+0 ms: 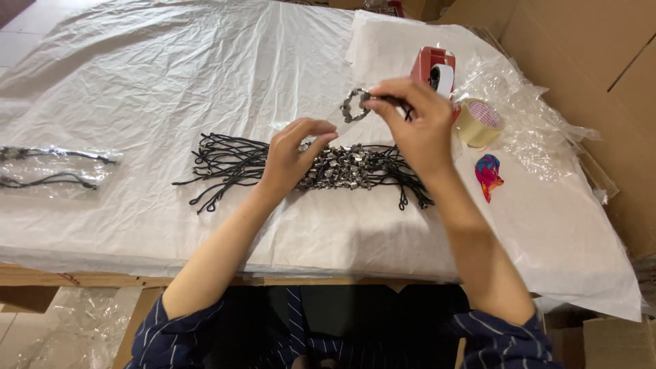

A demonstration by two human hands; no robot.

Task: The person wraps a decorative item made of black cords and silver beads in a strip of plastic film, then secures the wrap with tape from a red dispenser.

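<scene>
Holding one beaded cord bracelet (355,104) curled into a small loop, our right hand (418,126) pinches it between thumb and forefinger, fingers narrow and closed on its black cord end. The loop hangs just left of those fingertips, lifted clear of the pile of beaded cord bracelets (321,167), which we take as our landmark.

Our left hand (292,154) rests on the pile's middle, its fingers narrow and pinched on the edge of a clear plastic sleeve (335,117) that reaches up toward the loop; whether the loop is already inside the sleeve we cannot tell.

Step in hand, as we judge it: one bracelet separated from the pile and brought to the sleeve's mouth. The next move would call for keeping the loop tight and the sleeve's mouth open.

- Red tape dispenser (434,68): beyond the pile, to its right.
- Roll of clear tape (480,121): right of the pile.
- Multicoloured scrap (488,174): right of the pile, level with it.
- Two bagged bracelets (51,167): well left of the pile.
- White plastic sheet (171,82): under the pile.
</scene>
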